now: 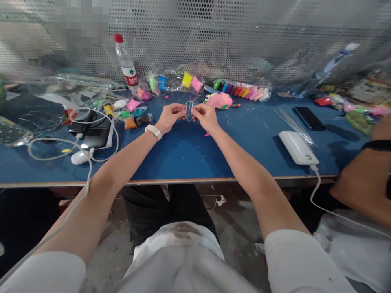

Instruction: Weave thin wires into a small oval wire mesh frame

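Observation:
Both my arms reach out over the blue table (183,154). My left hand (169,116) and my right hand (206,115) meet at the middle back and pinch a small bent wire frame (189,110) between their fingertips, one on each side. A white band sits on my left wrist. Just behind the wire lies a pink clay figure (219,100) with coloured bits on it.
Bags of coloured clay (191,81) and a row of clay sticks (241,90) line the back, by a water bottle (126,63). Power banks, phones and cables (91,130) lie left; a white power bank (297,147), thin wires and a phone (309,118) right. Another person's arm (366,183) is at the far right.

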A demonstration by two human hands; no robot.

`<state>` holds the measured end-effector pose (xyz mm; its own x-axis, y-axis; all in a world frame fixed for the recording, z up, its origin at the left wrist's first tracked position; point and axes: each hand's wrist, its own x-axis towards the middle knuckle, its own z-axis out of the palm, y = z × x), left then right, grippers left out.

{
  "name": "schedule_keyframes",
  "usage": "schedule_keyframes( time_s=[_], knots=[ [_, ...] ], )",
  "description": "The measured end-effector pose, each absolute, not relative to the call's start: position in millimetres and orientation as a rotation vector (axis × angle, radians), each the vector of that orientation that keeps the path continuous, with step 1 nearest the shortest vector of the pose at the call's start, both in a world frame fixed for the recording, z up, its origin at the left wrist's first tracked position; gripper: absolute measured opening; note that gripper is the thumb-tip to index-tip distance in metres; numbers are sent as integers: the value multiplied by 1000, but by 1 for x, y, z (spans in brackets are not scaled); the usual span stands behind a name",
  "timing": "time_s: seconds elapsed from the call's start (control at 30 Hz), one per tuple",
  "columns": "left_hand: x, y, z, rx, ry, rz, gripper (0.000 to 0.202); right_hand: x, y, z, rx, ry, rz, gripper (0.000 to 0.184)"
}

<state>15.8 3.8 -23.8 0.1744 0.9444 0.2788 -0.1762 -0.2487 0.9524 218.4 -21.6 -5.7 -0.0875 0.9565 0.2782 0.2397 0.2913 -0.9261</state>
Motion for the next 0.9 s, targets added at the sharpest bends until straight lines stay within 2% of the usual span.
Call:
schedule_keyframes(
  time_s=[0.17,0.27,0.3,0.37,0.47,0.53,0.9],
  knots=[
    [14,3,-22,1402,828,1330,18,224,-25,0,-1196,-1658,747,39],
    [15,2,-22,1399,880,1357,18,255,-29,17,-1217,-1941,531,47],
    [15,2,-22,1400,892,1354,17,270,-30,24,-1245,-2028,524,41],
    [15,3,-23,1398,909,1345,18,303,-30,37,-1366,-2178,640,32],
    [17,6,-25,1382,945,1366,25,342,-28,48,-1535,-2389,931,38],
    [18,8,-26,1360,993,1404,32,353,-26,49,-1597,-2408,1000,40],
    [2,26,-36,1193,1246,1787,44,341,-31,53,-1765,-2352,798,12]
  ],
)
